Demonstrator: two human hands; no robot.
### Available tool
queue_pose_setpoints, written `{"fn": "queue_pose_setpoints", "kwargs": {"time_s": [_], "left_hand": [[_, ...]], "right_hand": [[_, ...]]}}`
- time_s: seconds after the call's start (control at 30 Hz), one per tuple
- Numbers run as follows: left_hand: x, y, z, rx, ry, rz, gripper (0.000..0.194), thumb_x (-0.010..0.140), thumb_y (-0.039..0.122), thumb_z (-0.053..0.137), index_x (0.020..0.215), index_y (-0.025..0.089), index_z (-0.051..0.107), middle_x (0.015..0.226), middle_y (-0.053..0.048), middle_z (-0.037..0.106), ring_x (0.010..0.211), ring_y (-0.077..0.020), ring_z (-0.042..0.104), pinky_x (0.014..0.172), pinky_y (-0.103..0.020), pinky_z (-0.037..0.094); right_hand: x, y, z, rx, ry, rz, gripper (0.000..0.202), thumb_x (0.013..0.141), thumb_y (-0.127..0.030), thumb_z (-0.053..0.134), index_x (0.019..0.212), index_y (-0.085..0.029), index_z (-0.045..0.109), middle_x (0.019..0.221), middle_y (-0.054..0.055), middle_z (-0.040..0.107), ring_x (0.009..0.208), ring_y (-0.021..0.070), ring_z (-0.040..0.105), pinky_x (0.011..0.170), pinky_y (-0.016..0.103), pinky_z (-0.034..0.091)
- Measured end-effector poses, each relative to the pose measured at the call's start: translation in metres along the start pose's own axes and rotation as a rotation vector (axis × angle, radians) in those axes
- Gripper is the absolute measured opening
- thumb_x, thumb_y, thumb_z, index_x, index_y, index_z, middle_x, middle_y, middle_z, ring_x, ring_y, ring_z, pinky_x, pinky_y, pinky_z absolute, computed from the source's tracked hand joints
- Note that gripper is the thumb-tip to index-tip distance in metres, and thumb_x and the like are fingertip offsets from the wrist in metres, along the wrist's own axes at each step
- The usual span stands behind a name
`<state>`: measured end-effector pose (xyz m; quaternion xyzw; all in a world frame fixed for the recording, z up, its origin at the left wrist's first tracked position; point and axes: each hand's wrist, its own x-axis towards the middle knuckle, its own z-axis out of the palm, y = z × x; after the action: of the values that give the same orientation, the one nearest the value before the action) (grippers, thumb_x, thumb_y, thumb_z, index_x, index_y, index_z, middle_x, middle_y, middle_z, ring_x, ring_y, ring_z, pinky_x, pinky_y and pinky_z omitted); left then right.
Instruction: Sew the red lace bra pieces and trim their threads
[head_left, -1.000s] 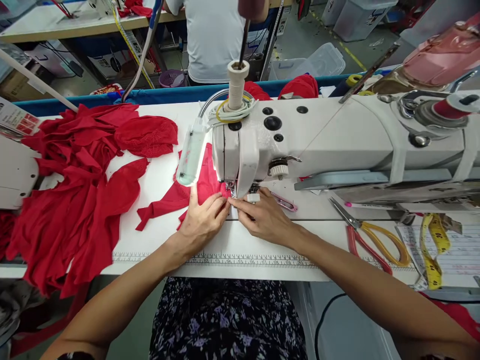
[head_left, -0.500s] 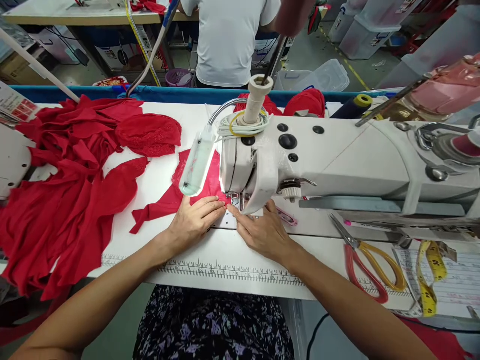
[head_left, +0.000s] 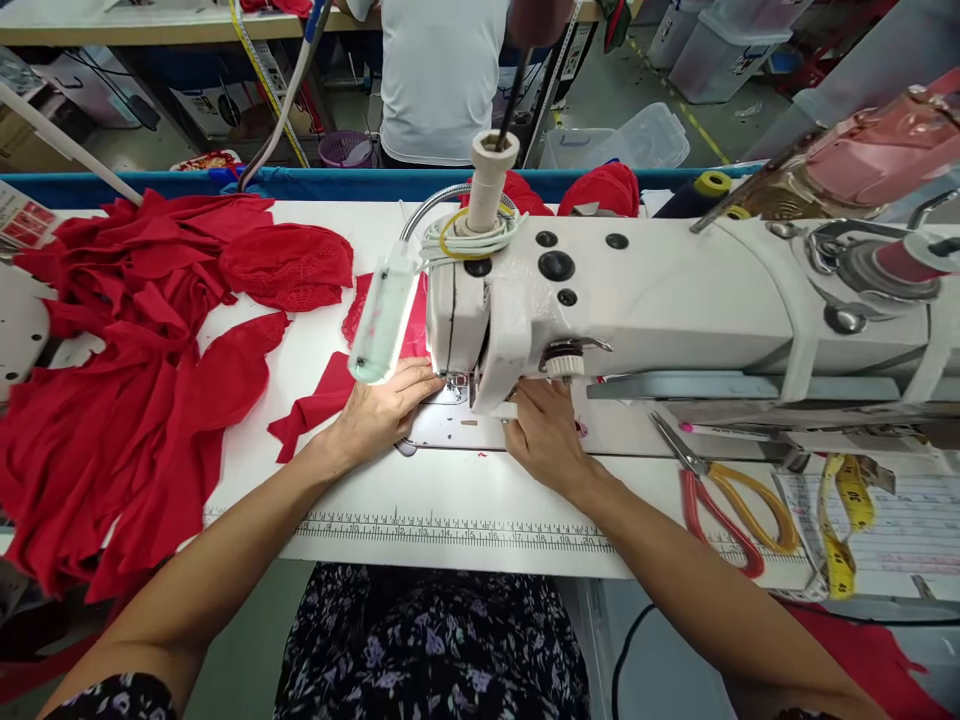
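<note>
A white sewing machine (head_left: 675,290) spans the table, its metal needle plate (head_left: 457,432) in front of me. My left hand (head_left: 386,405) lies flat with its fingers spread a little on red fabric (head_left: 322,400), left of the presser foot (head_left: 454,383). Part of that fabric, with a lace edge, is hidden behind the machine's lamp (head_left: 382,318). To the right of the needle, my right hand (head_left: 546,425) reaches under the machine arm; its fingertips are hidden, and what they touch cannot be made out.
Piled red fabric (head_left: 135,400) covers the table's left side. Scissors (head_left: 724,490), a yellow tape measure (head_left: 844,520) and a written sheet (head_left: 907,530) lie at the right. Beyond the blue edge a person (head_left: 442,80) in a white shirt sits at another table (head_left: 150,30).
My right hand has moved right and away from the needle, further under the machine arm. Red fabric no longer shows at the needle's front. The whole view has shifted slightly.
</note>
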<state>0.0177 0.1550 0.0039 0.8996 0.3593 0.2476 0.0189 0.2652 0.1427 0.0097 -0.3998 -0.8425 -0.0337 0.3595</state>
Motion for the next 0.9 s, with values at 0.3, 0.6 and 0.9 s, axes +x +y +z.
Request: {"fn": "queue_pose_setpoints", "kwargs": {"time_s": [0.3,0.6,0.9], "left_hand": [[0.006,0.001,0.003,0.074,-0.005,-0.116,0.022,0.095,0.012,0.044,0.102,0.015,0.064,0.092,-0.008,0.068,0.086,-0.0214,0.062,0.081,-0.037,0.049],[-0.033,0.008,-0.050,0.276,0.145,-0.357,0.020,0.093,0.011,0.048,0.094,0.019,0.066,0.103,-0.010,0.059,0.100,-0.0247,0.054,0.096,-0.047,0.044],[-0.097,0.060,-0.094,-0.345,0.329,-0.499,0.021,0.101,0.021,0.040,0.102,0.021,0.061,0.090,-0.002,0.063,0.083,-0.0142,0.061,0.075,-0.027,0.053]], "right_hand": [[-0.007,0.001,0.012,-0.037,-0.126,-0.020,0.029,0.092,-0.016,0.050,0.064,-0.021,0.055,0.073,0.004,0.057,0.071,0.0183,0.048,0.078,0.039,0.032],[-0.010,-0.022,0.006,0.002,-0.138,-0.193,0.018,0.095,-0.016,0.051,0.103,-0.020,0.067,0.080,0.004,0.069,0.072,0.0176,0.058,0.080,0.037,0.044],[0.093,-0.126,0.020,0.536,-0.490,-0.448,0.073,0.082,-0.006,0.049,0.151,-0.018,0.030,0.139,0.012,0.055,0.120,0.0208,0.052,0.100,0.040,0.043]]}}
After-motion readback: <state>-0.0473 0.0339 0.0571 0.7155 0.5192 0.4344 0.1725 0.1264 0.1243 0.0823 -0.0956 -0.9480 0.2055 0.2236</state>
